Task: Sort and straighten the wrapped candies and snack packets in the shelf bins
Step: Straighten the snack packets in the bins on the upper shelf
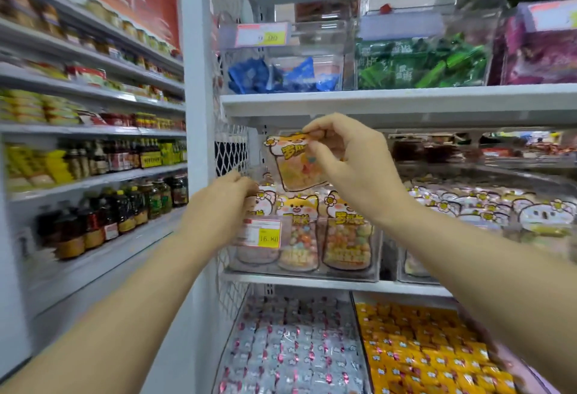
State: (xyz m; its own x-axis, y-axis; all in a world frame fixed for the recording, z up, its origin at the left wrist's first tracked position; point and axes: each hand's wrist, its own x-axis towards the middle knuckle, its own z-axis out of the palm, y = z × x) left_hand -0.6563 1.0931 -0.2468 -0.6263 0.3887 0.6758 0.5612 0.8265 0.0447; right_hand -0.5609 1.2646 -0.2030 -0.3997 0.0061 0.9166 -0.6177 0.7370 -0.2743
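My right hand (349,159) pinches the top edge of an orange cat-print snack packet (293,165) and holds it up above a clear bin (374,256) on the middle shelf. Similar cat-print packets (346,234) stand upright in that bin. At the bin's left end, my left hand (221,203) has its fingers curled on the top of the leftmost packet (260,201). Whether it grips or only touches that packet is unclear.
A price tag (261,232) hangs on the bin front. More cat packets (487,209) fill the bin to the right. Blue (274,76), green (421,64) and purple (540,53) packets sit above. Pink-white candies (293,350) and orange candies (418,353) lie below. Bottles (103,218) line the left shelves.
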